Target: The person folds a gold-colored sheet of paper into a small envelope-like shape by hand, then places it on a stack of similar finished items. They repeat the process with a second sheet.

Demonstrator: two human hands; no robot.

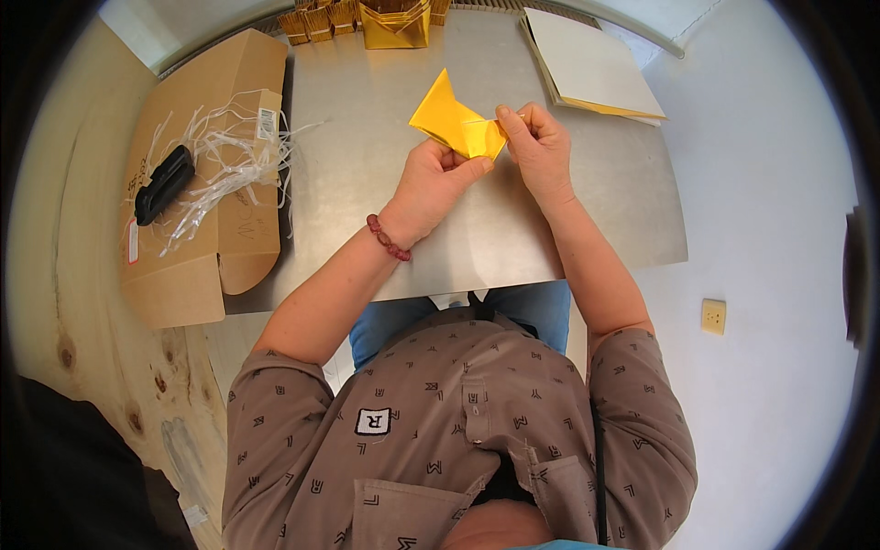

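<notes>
Metal table (367, 137): grey and bare-topped, under both hands and running away from them on every side.
Cardboard box (206, 197): flat and brown, well to the left of the left hand, half over the table's left edge; small white labels sit at its upper right corner and a narrow red-and-white one on its left edge.
Stack of sheets (591, 64): pale card on top, gold edges showing beneath, beyond and to the right of the right hand.
White plastic strips (229, 160): a loose tangle on the box lid, with a black handled tool (163, 185) lying on it at the left.
Gold paper piece (454, 124): folded, pointed end up and left, held above the table between both hands.
Left hand (435, 179): closed in a pinch on the lower edge of the gold paper piece, thumb on top; a red bead bracelet (388, 238) at the wrist.
Right hand (541, 147): fingers curled, fingertips nipping the paper's right corner.
Finished gold items (394, 23): a gold bag and small gold bundles in a row at the far table edge, beyond both hands.
Wall socket plate (713, 316): small, square, cream, far right of the right forearm.
Risk: the foil-like paper could crease crooked or tear at the corner if the two pinches pull against each other; the overhanging box might tip off if knocked.
</notes>
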